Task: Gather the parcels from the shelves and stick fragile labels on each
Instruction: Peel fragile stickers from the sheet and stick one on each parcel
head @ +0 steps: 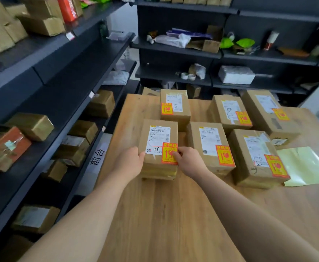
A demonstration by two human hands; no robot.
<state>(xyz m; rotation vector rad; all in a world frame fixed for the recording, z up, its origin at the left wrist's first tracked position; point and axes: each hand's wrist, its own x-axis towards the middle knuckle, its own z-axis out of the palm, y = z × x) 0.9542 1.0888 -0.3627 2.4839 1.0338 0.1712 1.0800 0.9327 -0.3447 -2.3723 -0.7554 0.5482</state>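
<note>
We count six cardboard parcels on the wooden table [154,214], in two rows of three, and each carries one orange and yellow fragile label, six labels in all. Both our hands are on the nearest parcel [157,163], which sits at the left end of the front row, just beside the middle front parcel [209,146] and apart from the right front parcel [253,163]. Our left hand [130,162] grips its near left corner, thumb on top and fingers wrapped down the side. Our right hand [189,160] is at its right edge, where the thumb and curled forefinger pinch the edge of the fragile label [168,154], which lies flat on the top beside the white shipping label [157,138]. One pale yellow backing sheet [306,165] lies on the table against the right front parcel. Black shelves [64,87] on the left hold more brown boxes, and one white foam block [236,74] rests on the back shelving
</note>
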